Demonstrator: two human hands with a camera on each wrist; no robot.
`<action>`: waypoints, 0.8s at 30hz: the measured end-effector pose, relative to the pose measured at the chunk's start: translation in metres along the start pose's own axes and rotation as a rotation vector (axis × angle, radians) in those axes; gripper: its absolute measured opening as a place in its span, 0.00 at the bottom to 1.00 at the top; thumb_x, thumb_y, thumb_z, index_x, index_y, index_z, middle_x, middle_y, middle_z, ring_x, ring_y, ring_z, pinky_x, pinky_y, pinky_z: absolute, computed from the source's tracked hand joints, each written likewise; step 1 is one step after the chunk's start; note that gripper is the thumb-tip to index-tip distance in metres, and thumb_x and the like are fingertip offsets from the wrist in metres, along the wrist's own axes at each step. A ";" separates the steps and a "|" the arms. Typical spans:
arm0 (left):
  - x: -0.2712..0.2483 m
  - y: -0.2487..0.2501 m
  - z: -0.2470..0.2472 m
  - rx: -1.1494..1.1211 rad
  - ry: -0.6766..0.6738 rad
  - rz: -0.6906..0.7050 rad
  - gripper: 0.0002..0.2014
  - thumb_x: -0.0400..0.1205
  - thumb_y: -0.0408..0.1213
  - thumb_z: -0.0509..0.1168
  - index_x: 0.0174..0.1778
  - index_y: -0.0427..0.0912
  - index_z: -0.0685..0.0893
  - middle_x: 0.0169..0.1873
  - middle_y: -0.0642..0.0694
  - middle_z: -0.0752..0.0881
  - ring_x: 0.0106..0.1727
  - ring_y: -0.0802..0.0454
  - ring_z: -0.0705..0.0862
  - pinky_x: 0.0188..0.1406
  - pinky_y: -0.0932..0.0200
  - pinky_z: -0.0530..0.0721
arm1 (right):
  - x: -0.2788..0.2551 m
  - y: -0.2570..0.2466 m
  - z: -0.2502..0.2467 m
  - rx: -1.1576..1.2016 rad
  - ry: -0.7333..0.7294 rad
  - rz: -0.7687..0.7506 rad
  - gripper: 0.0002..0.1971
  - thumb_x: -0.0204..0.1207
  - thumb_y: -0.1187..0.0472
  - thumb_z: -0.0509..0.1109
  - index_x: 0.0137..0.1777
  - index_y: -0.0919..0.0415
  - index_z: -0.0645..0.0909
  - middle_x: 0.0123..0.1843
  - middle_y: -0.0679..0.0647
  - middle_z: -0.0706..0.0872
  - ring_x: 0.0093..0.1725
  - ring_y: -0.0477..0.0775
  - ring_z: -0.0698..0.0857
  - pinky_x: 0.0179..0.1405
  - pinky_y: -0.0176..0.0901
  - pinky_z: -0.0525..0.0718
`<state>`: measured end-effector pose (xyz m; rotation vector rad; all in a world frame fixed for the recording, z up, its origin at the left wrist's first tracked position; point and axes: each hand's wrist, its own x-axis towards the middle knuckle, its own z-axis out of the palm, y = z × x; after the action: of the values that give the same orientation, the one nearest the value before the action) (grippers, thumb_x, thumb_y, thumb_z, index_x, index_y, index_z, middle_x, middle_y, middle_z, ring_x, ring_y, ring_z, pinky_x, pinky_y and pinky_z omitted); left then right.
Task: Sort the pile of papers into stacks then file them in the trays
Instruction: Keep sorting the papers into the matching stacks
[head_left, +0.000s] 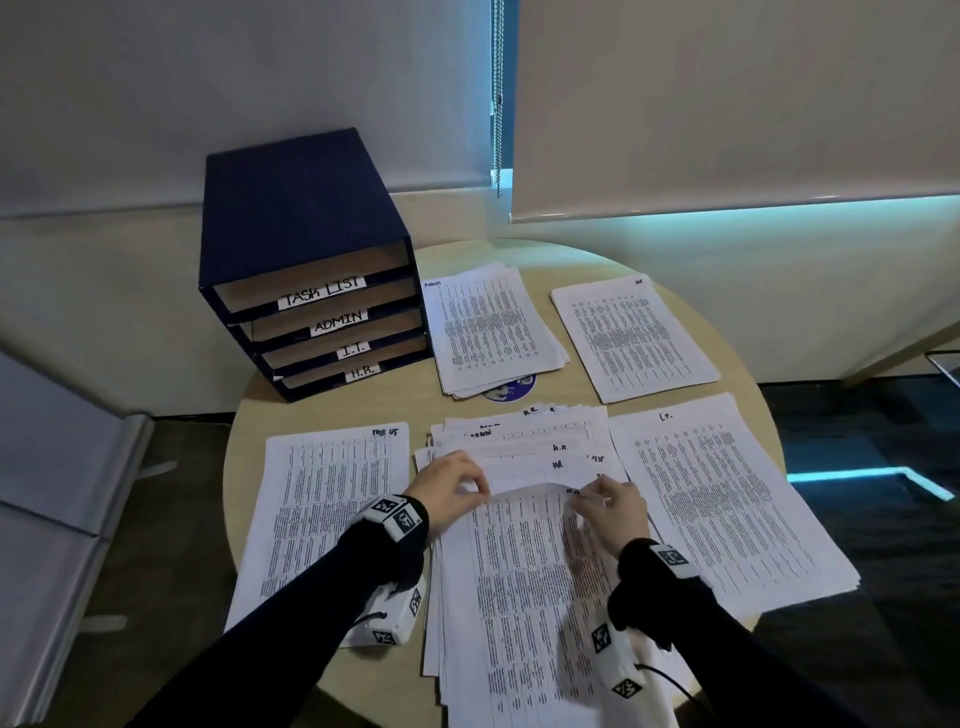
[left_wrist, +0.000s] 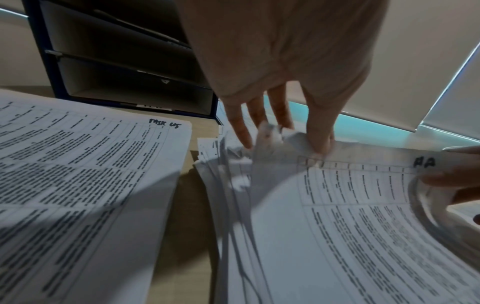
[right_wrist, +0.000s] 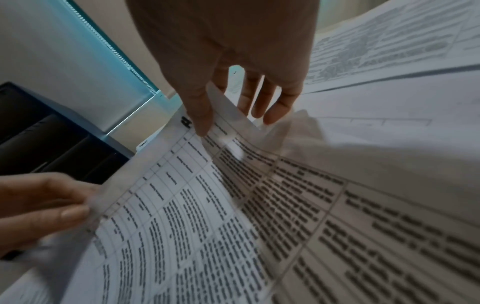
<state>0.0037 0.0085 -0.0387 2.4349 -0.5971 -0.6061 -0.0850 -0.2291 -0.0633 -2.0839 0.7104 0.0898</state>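
Mid-sort at a round table (head_left: 519, 252): top sheet (head_left: 524, 519) of the unsorted pile (head_left: 519, 447) pinched at its upper corners by left hand (head_left: 449, 480) and right hand (head_left: 615, 506). Headed with a handwritten "A", likely Admin. Next, probably: lifting clear onto Admin stack (head_left: 493, 327) beside the trays (head_left: 311, 270), all 4 unfilled.

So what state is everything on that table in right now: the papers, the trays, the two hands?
Top sheet: far edge lifted and curled, pinched at both corners.
Left hand: pinching the sheet's left corner.
Right hand: pinching the right corner.
Unsorted pile: fanned, untidy.
Task list stack: flat.
Admin stack: flat, slightly fanned.
HR stack: flat.
IT stack: flat.
Trays: no papers visible inside.
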 end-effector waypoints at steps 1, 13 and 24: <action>0.002 -0.001 0.002 0.016 0.013 -0.019 0.04 0.82 0.47 0.66 0.45 0.54 0.84 0.53 0.59 0.77 0.60 0.58 0.74 0.65 0.55 0.71 | -0.002 0.001 0.000 0.014 -0.014 -0.002 0.10 0.68 0.61 0.78 0.31 0.53 0.79 0.47 0.59 0.81 0.48 0.62 0.81 0.44 0.46 0.77; 0.013 0.009 -0.006 0.377 0.144 -0.078 0.03 0.81 0.44 0.67 0.45 0.50 0.81 0.45 0.53 0.83 0.50 0.51 0.79 0.64 0.52 0.73 | -0.012 -0.003 -0.010 0.025 -0.090 -0.041 0.12 0.74 0.61 0.73 0.32 0.54 0.76 0.31 0.46 0.82 0.34 0.49 0.79 0.39 0.44 0.77; 0.008 0.003 -0.014 -0.031 -0.109 -0.041 0.03 0.77 0.46 0.73 0.39 0.53 0.87 0.45 0.54 0.85 0.49 0.56 0.82 0.55 0.55 0.82 | -0.012 0.003 -0.017 0.084 -0.053 -0.027 0.06 0.72 0.58 0.76 0.35 0.52 0.83 0.45 0.49 0.89 0.50 0.53 0.86 0.58 0.52 0.81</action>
<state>0.0171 0.0077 -0.0287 2.4026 -0.5779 -0.7635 -0.1002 -0.2383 -0.0513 -2.0031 0.6431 0.0981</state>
